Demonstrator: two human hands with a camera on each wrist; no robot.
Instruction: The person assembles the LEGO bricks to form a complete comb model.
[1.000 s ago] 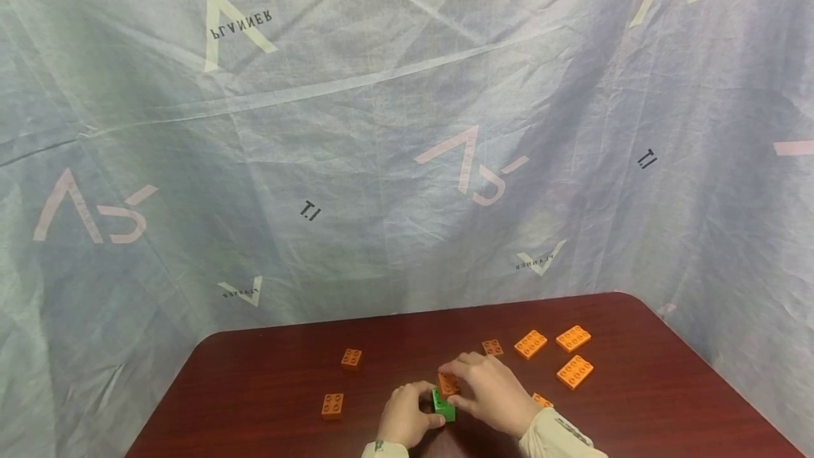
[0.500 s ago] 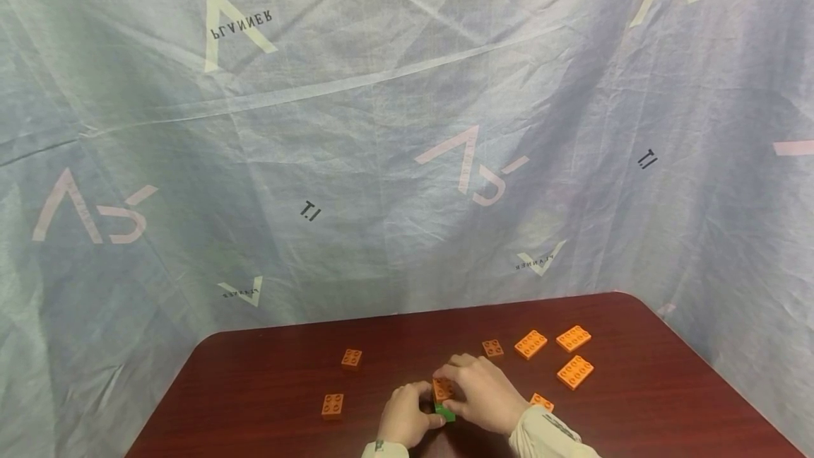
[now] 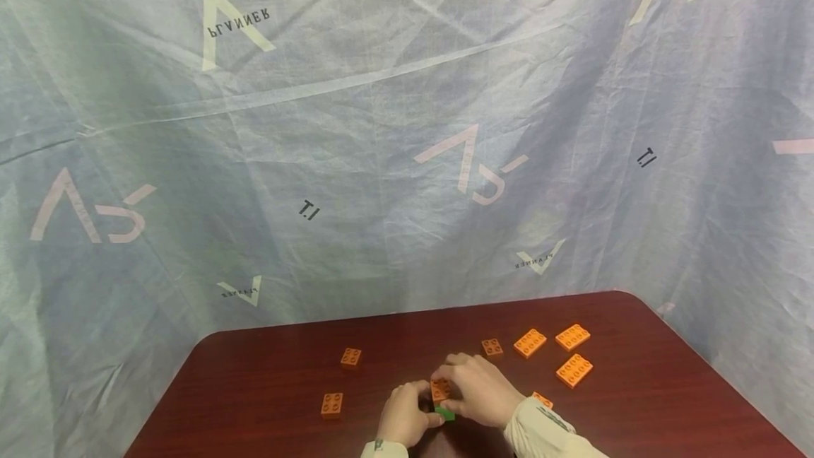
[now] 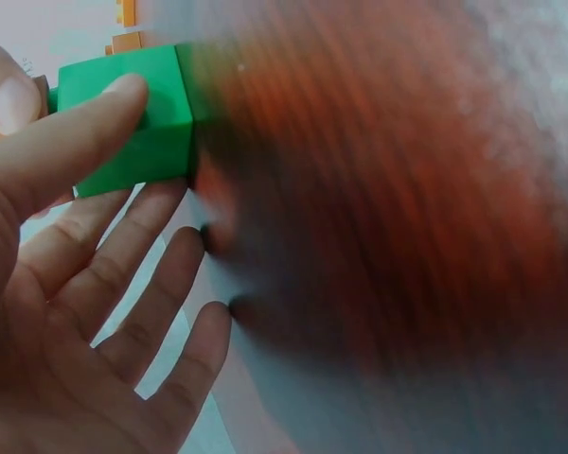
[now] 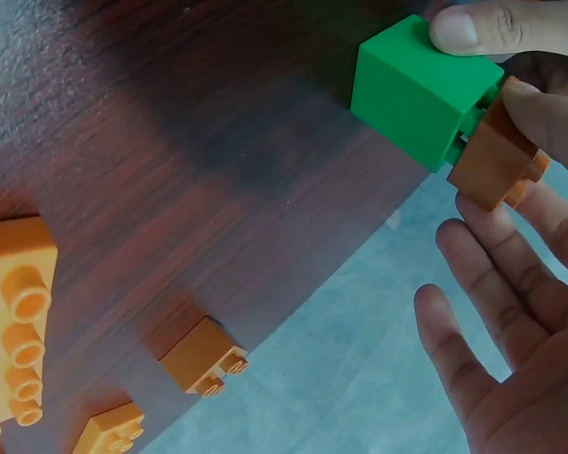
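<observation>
A green block (image 3: pixel 448 414) stands on the dark red table near its front, mostly hidden between the hands in the head view. My left hand (image 3: pixel 403 412) grips it, the thumb pressed on one face and fingers behind, as the left wrist view shows. Above it, my right hand (image 3: pixel 485 391) pinches a small orange brick (image 5: pixel 492 156) between thumb and fingers. In the right wrist view this brick sits right at the studs of the green block, slightly crooked, with a narrow gap showing the studs. Another thumb, on the green block, shows there too.
Two small orange bricks lie at the left, a far one (image 3: pixel 350 357) and a near one (image 3: pixel 332 406). To the right are a thin square orange brick (image 3: pixel 492 347) and several longer orange bricks (image 3: pixel 574 370). A printed cloth curtain (image 3: pixel 381 161) hangs behind the table (image 3: pixel 267 373).
My right hand has moved left and slightly down with the orange brick, bringing it over the green block, which is now more covered. The left hand has stayed in place.
</observation>
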